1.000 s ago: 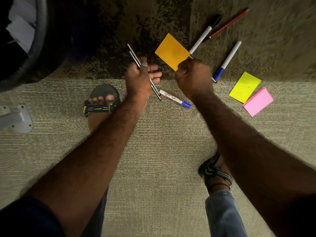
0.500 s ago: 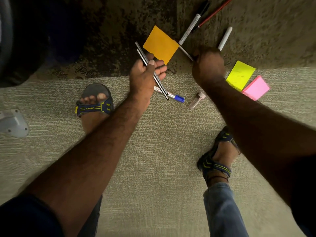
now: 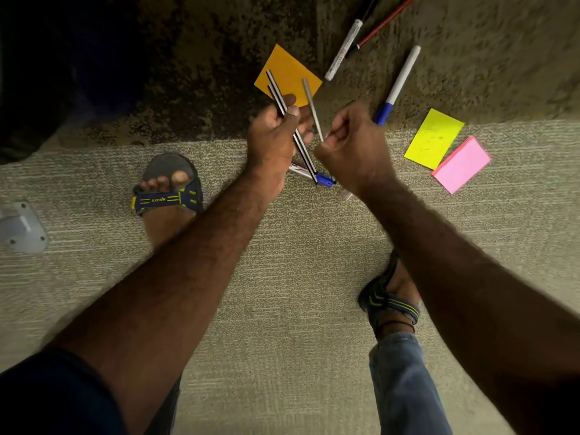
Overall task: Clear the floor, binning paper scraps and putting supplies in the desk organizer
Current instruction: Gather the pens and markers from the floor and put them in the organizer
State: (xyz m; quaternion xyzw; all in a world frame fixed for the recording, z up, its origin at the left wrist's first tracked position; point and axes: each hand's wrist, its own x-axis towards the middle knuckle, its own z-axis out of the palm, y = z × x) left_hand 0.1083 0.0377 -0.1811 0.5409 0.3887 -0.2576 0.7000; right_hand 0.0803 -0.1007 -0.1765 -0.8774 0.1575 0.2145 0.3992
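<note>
My left hand (image 3: 276, 136) is shut on two black-and-white striped pens (image 3: 281, 97) that stick up over an orange sticky note (image 3: 290, 70) lying on the floor. Close beside it, my right hand (image 3: 354, 146) is shut on a thin grey pen (image 3: 311, 105), held clear of the carpet. Under both hands lies a white marker with a blue cap (image 3: 323, 179). A second blue-capped marker (image 3: 398, 83) lies just right of my right hand. Further up are a black-capped white marker (image 3: 345, 48) and a red pencil (image 3: 384, 23).
A yellow sticky note (image 3: 434, 138) and a pink pad (image 3: 461, 164) lie at the right. A small pale object (image 3: 345, 194) peeks out below my right wrist. My sandalled feet (image 3: 166, 193) stand on the carpet. A grey furniture foot (image 3: 22, 227) sits at the left edge.
My right hand lifted the thin grey pen off the floor and brought it left, next to my left hand. The view shifted slightly; my left hand still holds the two striped pens.
</note>
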